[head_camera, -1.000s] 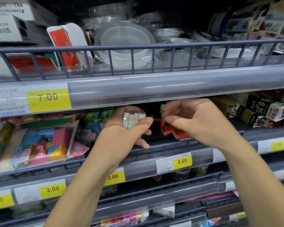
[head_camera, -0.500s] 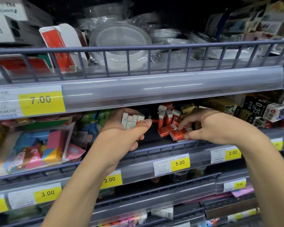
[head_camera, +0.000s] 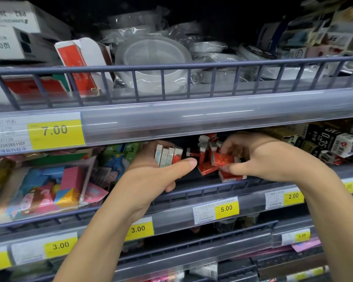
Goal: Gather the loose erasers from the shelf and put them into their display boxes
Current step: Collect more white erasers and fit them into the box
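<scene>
Four erasers (head_camera: 167,156) stand stacked in the left hand (head_camera: 157,176); the right hand (head_camera: 251,157) pinches one red eraser (head_camera: 222,159) above the loose pile (head_camera: 207,157) on the shelf (head_camera: 192,192). Risk: adding another may overcrowd the stack, spilling it.

My left hand (head_camera: 151,176) and right hand (head_camera: 259,157) are bare, with no gloves, rings or watch on either. Both forearms are uncovered right down to the bottom edge of the view (no sleeve or cuff shows anywhere). My nails are short and unpainted, plainest on the left thumb.
</scene>
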`<state>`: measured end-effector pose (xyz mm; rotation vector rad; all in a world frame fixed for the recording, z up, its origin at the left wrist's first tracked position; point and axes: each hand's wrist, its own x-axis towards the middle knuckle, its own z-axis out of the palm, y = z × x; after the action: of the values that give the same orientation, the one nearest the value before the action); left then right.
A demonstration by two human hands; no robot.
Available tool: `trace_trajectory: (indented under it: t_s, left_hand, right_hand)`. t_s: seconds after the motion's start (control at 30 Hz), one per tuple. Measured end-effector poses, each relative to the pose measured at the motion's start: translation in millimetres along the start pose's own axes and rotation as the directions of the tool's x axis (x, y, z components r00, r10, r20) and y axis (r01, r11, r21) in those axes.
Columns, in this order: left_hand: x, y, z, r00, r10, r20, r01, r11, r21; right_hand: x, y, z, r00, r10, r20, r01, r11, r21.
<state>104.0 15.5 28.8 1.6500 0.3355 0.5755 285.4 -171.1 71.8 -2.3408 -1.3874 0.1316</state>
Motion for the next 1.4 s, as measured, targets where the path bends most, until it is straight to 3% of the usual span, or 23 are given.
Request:
trace_trajectory:
  t_s: [0.07,0.27,0.57,0.77,0.93,1.07,1.2,1.4]
  left_hand:
    - [0,1,0,1.0,0.001,0.009,-0.001,1.0,0.007]
    - [-4,7,1,0.995,0.021,0.102,-0.023,1.0,0.019]
    - [-9,16,-3,0.983,-0.032,0.179,0.009,0.991,0.131]
    - [-8,17,1,0.983,0.022,0.184,-0.047,0.99,0.133]
    - [-5,11,1,0.992,0.046,0.117,-0.054,0.996,0.067]
    - [-4,6,-2,0.999,0.037,0.023,-0.037,0.999,0.004]
    - [-3,3,0,0.999,0.049,0.009,-0.048,0.999,-0.011]
    - [-1,0,2,0.998,0.057,0.003,-0.057,0.998,-0.004]
  right_hand:
    - [-5,-9,2,0.991,-0.116,-0.072,0.124,0.986,0.115]
    - [-5,-49,16,0.886,-0.435,-0.161,0.457,0.879,0.138]
    - [4,-66,27,0.812,-0.574,-0.103,0.577,0.816,0.001]
    - [5,-66,26,0.766,-0.632,-0.119,0.633,0.774,-0.031]
    - [-3,-54,26,0.86,-0.473,-0.191,0.508,0.832,0.226]
    - [-7,-24,14,0.953,-0.123,-0.276,0.21,0.927,0.312]
    - [-2,8,7,0.955,0.121,-0.269,-0.062,0.974,0.218]
    - [3,6,11,0.968,0.231,-0.102,-0.242,0.963,-0.122]
